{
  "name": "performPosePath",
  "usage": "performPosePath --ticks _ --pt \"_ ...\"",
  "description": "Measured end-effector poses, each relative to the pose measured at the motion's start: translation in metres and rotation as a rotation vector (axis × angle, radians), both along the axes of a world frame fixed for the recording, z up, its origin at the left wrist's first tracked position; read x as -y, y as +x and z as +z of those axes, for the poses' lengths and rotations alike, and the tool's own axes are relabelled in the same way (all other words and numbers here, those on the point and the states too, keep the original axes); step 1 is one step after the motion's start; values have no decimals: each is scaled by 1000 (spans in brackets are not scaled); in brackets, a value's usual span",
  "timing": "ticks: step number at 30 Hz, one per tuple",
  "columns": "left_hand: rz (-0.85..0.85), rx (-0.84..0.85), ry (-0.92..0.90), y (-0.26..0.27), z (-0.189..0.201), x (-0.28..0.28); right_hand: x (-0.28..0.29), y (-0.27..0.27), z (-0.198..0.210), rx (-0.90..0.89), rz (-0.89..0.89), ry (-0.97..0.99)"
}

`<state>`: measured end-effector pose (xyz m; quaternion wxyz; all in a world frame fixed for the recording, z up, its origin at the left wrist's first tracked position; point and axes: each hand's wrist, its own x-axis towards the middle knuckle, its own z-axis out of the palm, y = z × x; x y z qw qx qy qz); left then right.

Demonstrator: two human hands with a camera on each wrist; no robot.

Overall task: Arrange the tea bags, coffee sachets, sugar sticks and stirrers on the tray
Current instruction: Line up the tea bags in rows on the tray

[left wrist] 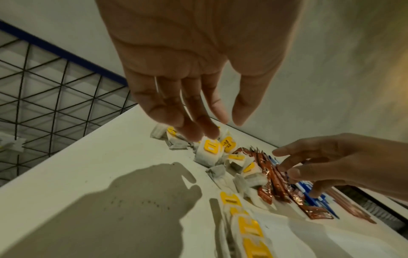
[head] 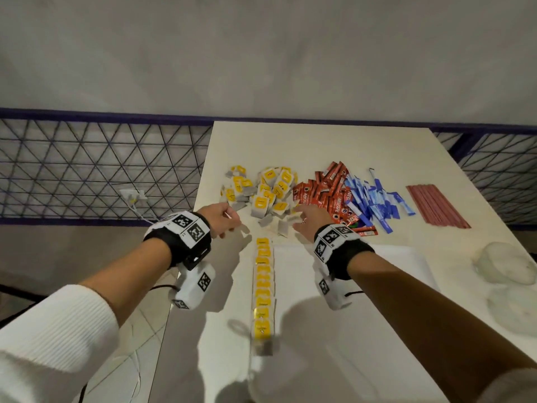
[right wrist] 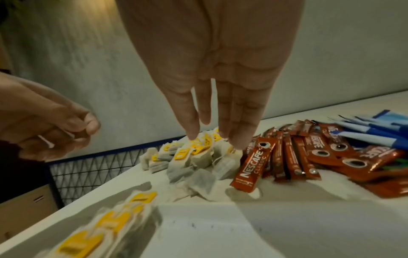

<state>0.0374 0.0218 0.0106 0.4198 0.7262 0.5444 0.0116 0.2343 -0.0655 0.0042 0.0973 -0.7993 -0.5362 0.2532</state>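
left hand [head: 223,219] pinching a tea-bag string [right wrist: 45,139], right hand [head: 309,219] fingers straight

The pile of tea bags [head: 261,196] lies just past the fingers [right wrist: 238,136] of both hands. The coffee sachets [head: 328,196] lie right of those fingers, sugar sticks [head: 374,202] further right, stirrers [head: 436,206] furthest. A row of tea bags [head: 263,289] lies on the tray [head: 406,257], behind the fingers.
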Motion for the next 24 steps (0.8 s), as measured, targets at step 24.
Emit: performPosePath --ticks 24 --pt "-476 -354 158 90 -58 -37 -52 0 -31 -31 -8 -205"
